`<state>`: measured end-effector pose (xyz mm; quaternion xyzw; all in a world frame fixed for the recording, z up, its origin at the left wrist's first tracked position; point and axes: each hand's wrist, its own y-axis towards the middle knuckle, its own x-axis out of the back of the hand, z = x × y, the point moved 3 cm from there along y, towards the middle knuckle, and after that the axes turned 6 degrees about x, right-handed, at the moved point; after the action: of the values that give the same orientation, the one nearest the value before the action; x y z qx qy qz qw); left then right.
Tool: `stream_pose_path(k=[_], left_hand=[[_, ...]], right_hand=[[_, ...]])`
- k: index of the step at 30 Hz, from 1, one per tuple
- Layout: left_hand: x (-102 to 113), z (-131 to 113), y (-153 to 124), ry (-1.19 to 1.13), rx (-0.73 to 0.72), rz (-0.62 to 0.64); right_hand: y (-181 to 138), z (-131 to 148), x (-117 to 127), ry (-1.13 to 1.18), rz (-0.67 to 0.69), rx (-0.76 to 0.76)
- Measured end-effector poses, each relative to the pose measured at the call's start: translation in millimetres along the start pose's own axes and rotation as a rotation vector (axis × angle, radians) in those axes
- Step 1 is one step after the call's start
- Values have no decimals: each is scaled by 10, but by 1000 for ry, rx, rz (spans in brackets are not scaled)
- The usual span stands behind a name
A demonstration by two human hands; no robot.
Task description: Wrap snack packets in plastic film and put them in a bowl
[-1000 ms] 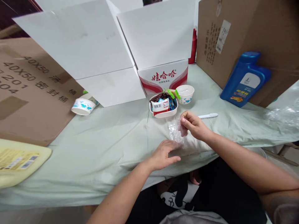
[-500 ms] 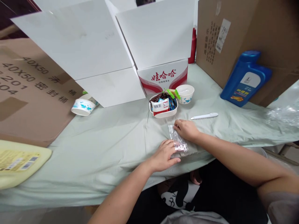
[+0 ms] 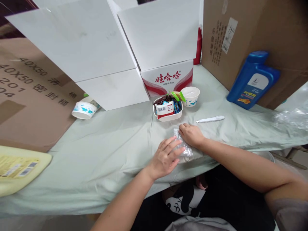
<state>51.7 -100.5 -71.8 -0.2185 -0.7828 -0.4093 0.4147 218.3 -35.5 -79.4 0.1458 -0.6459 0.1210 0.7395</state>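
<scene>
A small piece of clear bubble wrap (image 3: 185,150) lies near the table's front edge. My right hand (image 3: 192,134) rests on its far right side with the fingers curled over the edge, closed on it. My left hand (image 3: 166,158) hovers at the wrap's left side, fingers spread and partly in front of it. Whether its fingertips touch the plastic I cannot tell. Beyond my right hand lies a white utility knife (image 3: 210,119). Behind the wrap stands a white tub (image 3: 170,118) filled with wrapped snacks.
A paper bowl (image 3: 192,98) stands beside the tub, another paper bowl (image 3: 84,110) at the left. Boxes, including a red-and-white carton (image 3: 168,80), line the back. A blue bottle (image 3: 253,80) leans right; a yellow bottle (image 3: 24,170) lies left. More plastic wrap (image 3: 293,118) sits far right.
My left hand has lifted off the bubble wrap's near part, and its fingers have spread and turned upward. My right hand stays in place on the wrap.
</scene>
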Motion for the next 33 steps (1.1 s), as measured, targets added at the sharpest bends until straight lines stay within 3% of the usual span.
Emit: stream_pose_path(k=[4,7,8,10,12,14,17,24,28,33], left_hand=[[-85,0,17,23,-37,106],[-108,27,22,10,-14,101],[-112,32,23,4,-14,102],[-106,40,24,-17,-9,88],[-82,52,24,-49,41,42],[-52,67,16,-104,127,-7],[-32,88,-9,-205,244,-28],[-142,201,-10,-336,481,3],[-194,250,52,-363,524,-35],[-220,308,85,-374,563,-38]], right_hand=[[28,-218,94,8,-26,-80],[-32,-412,252,46,-161,-132],[-76,-420,308,91,-220,-74],[-194,-317,380,230,-241,195],[-344,-114,383,349,-96,506],[-472,63,350,358,68,647],[-526,158,327,309,130,554],[-387,44,351,483,131,351],[-243,-14,268,380,25,123],[-72,23,116,232,8,56]])
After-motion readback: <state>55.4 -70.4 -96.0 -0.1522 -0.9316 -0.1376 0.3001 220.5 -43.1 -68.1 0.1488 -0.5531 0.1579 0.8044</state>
